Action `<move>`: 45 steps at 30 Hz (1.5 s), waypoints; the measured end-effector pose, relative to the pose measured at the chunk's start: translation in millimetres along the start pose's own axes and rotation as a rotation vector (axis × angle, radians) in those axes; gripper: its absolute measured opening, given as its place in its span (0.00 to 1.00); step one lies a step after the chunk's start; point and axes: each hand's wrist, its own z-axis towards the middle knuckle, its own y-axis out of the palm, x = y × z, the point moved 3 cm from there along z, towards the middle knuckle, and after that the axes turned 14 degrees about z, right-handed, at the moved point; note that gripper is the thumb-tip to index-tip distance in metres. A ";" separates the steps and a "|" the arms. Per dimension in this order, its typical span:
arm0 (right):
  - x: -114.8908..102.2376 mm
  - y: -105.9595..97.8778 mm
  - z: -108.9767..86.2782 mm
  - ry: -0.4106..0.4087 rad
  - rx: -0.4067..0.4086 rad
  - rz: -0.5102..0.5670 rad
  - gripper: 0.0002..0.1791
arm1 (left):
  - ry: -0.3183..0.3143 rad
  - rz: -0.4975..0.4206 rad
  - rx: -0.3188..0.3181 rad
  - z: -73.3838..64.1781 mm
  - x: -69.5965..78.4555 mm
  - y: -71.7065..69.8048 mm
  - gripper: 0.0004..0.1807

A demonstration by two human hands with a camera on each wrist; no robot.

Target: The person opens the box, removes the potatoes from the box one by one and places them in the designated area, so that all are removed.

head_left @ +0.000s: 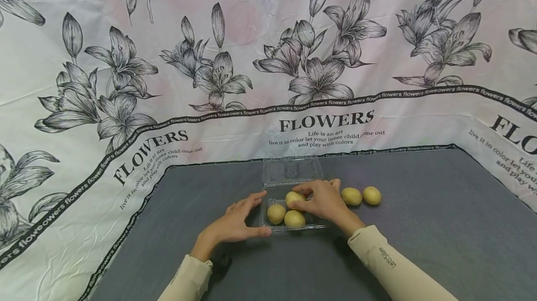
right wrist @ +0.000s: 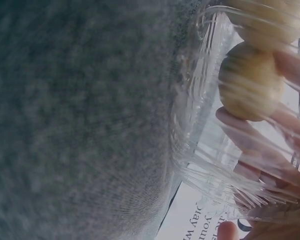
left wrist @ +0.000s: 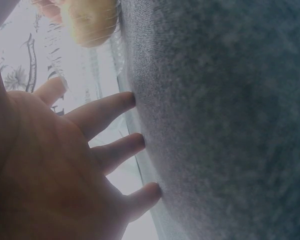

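A clear plastic clamshell box (head_left: 316, 221) lies on the grey table with its lid (head_left: 291, 170) swung back. Inside are two round yellow potatoes, one at the left (head_left: 276, 214) and one at the front (head_left: 294, 219). My right hand (head_left: 325, 201) reaches into the box and grips a third potato (head_left: 295, 198) behind them, between thumb and fingers. In the right wrist view, the fingers (right wrist: 250, 135) show blurred through the box wall. My left hand (head_left: 235, 222) is spread at the box's left side, its thumb by the front corner, holding nothing.
Two more yellow potatoes, one nearer (head_left: 351, 196) and one farther right (head_left: 371, 195), sit on the table (head_left: 419, 226) right of the box. A white cloth (head_left: 235, 138) printed with flowers and lettering hangs behind and along the sides.
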 end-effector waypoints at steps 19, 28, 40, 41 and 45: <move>-2.1 -7.9 -5.2 -0.004 0.014 0.103 0.23 | -0.003 0.005 0.002 0.3 -0.4 0.2 0.54; -5.5 -12.1 -9.8 -0.062 0.053 0.105 0.24 | -0.010 0.007 -0.002 0.0 -0.3 0.6 0.54; -8.0 -20.1 -14.8 -0.080 0.072 0.122 0.23 | -0.003 0.003 0.006 0.2 1.3 -0.8 0.54; -7.9 -20.8 -15.1 -0.081 0.073 0.120 0.22 | -0.002 0.003 0.006 0.1 1.5 -0.8 0.54; -7.7 -22.2 -16.0 -0.080 0.066 0.128 0.22 | -0.002 0.003 0.007 0.5 1.5 -0.7 0.54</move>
